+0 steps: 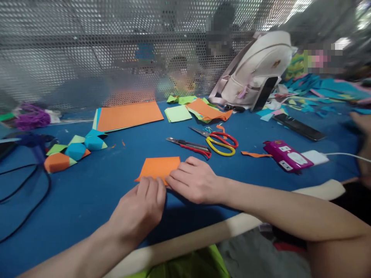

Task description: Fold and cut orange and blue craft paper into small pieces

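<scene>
A piece of orange paper (159, 166) lies on the blue table (116, 204) close to its front edge, with what looks like a fold along the near side. My left hand (147, 200) has its fingers curled over the paper's near left part. From the right, my right hand (193, 179) presses its fingers together on the near right corner. Both thumbs are hidden beneath the hands. Just beyond the paper lie a red-handled utility knife (191, 146) and scissors (220, 143) with one red and one yellow handle.
Orange sheets (130, 115), a pale green stack (177, 113) and folded paper shapes (75, 148) lie farther back and left. To the right are a purple power socket (286, 156), a black phone (300, 126) and a white backpack (255, 69). A metal mesh panel (101, 50) stands behind.
</scene>
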{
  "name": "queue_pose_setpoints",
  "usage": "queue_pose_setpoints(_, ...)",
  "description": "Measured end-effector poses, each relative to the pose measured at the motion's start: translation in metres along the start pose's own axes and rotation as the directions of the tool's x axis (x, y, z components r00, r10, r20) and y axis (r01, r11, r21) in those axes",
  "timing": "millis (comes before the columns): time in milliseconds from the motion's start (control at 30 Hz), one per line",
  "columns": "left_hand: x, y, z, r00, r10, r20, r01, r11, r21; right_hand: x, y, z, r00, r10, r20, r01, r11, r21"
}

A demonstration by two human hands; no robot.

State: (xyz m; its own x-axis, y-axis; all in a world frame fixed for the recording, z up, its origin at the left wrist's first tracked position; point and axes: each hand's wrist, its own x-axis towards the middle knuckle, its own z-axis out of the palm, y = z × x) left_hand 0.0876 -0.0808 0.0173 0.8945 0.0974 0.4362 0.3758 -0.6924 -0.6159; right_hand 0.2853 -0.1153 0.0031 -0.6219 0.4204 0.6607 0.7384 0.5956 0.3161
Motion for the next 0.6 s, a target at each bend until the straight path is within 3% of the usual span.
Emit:
queue_pose_setpoints(200,0.003,0.003,0.005,0.995,0.023,-0.095,-0.027,0.999,-0.037,-0.002,-0.006,-0.001,1.000,-0.003,-0.007,0.003,0.999,0.035)
queue_pose_setpoints(533,-0.020,-0.013,0.004,0.988,0.137,-0.065,-0.141,0.988,-0.065,-0.005,0.008,-0.004,0.998,-0.024,-0.060,0.027,0.998,0.058)
queue_pose_setpoints(600,-0.031,-0.017,0.007,0.988,0.151,0.034,-0.148,0.985,-0.085,-0.007,0.014,-0.006,0.999,-0.017,-0.042,0.020,0.998,0.067)
